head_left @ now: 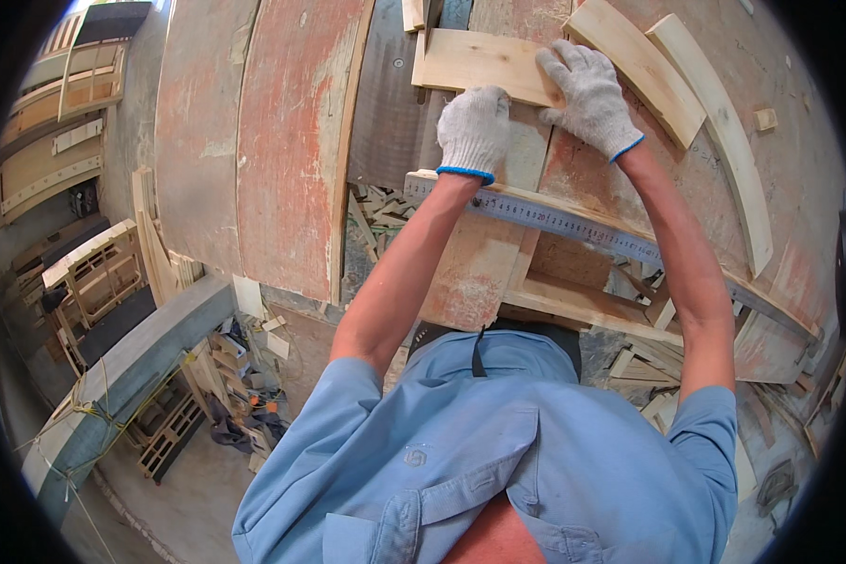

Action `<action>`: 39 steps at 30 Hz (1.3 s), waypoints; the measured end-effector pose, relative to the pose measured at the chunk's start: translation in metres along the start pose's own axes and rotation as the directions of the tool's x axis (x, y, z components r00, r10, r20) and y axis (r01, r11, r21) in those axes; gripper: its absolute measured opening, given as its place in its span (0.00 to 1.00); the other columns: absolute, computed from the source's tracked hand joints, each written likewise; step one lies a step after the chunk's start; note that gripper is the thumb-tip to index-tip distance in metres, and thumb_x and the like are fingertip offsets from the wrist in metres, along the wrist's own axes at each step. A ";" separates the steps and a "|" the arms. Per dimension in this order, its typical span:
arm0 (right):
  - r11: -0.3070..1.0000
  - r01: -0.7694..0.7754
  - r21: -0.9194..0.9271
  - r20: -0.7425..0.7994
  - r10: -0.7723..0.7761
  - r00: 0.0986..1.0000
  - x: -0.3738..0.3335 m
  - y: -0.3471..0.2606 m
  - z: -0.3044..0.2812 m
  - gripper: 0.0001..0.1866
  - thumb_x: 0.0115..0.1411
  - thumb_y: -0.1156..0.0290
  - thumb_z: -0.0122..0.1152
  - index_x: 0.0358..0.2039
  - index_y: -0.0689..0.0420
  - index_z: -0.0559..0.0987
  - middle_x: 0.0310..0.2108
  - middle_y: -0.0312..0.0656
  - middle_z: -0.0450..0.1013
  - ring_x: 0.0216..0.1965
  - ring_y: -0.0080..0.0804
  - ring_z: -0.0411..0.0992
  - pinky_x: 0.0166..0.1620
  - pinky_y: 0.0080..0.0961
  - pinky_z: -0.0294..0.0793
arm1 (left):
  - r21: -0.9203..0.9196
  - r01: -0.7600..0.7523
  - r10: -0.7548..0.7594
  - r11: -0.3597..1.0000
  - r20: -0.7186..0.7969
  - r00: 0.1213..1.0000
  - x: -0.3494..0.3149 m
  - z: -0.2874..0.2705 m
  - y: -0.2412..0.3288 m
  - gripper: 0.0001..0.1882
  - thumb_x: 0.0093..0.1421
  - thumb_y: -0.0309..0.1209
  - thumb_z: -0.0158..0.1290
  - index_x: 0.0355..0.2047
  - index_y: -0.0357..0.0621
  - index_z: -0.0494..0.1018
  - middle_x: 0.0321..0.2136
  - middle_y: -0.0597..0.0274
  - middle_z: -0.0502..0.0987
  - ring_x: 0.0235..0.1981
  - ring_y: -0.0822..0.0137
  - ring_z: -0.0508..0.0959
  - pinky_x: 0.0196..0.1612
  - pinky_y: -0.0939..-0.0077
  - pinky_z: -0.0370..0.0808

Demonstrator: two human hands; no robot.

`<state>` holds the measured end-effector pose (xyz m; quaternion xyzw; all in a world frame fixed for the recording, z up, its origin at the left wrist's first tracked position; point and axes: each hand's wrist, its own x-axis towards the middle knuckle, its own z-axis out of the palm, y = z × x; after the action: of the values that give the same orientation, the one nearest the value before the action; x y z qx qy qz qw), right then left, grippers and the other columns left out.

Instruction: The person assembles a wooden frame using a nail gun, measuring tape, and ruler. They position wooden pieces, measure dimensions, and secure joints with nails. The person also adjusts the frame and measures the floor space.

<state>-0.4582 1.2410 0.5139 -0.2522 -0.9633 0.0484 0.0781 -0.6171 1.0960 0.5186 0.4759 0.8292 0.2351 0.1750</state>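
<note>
Both my hands wear white knit gloves with blue cuffs. A pale flat board [479,58] lies on the workbench ahead of me. At its near edge my left hand [475,132] is closed in a fist, and whatever its fingers hold is hidden. My right hand [587,99] rests over the board's right end with its fingers spread flat. Nearer to me, a steel ruler [555,221] runs along the bench's front edge, passing below both forearms.
Two curved wooden pieces [644,70] [724,141] lie right of my right hand, near a small wood block [765,119]. Worn reddish panels [291,122] stretch to the left. Wood offcuts [381,211] lie below a gap. Wooden frames [94,282] stand far left.
</note>
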 end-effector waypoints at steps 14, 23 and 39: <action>1.000 -0.022 -0.020 -0.006 0.022 1.000 0.012 0.010 0.002 0.47 0.45 0.51 0.78 0.66 0.48 0.71 0.66 0.46 0.65 0.65 0.48 0.63 0.67 0.46 0.60 | 0.011 -0.013 0.014 1.000 -0.012 1.000 0.020 0.003 0.001 0.14 0.66 0.39 0.50 0.37 0.48 0.83 0.35 0.49 0.83 0.40 0.46 0.83 0.44 0.51 0.78; 0.999 -0.011 -0.043 -0.102 0.007 0.995 0.023 0.020 0.001 0.45 0.43 0.49 0.77 0.62 0.49 0.74 0.62 0.46 0.68 0.61 0.49 0.67 0.62 0.47 0.67 | 0.050 0.000 0.002 0.999 -0.043 0.999 0.039 0.008 0.012 0.14 0.65 0.40 0.50 0.36 0.49 0.83 0.35 0.46 0.83 0.39 0.44 0.82 0.42 0.47 0.78; 0.822 -0.564 -0.074 -0.300 0.521 0.799 -0.047 0.101 -0.018 0.33 0.59 0.42 0.61 0.54 0.57 0.77 0.54 0.50 0.73 0.58 0.50 0.69 0.60 0.47 0.68 | -0.850 0.465 -0.405 0.247 0.346 0.847 0.043 0.059 0.046 0.20 0.67 0.38 0.55 0.53 0.37 0.72 0.45 0.53 0.78 0.41 0.57 0.80 0.44 0.60 0.78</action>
<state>-0.3668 1.3062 0.5120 -0.5277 -0.8313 -0.0428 0.1693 -0.5749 1.1672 0.4925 0.0576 0.6518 0.5787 0.4867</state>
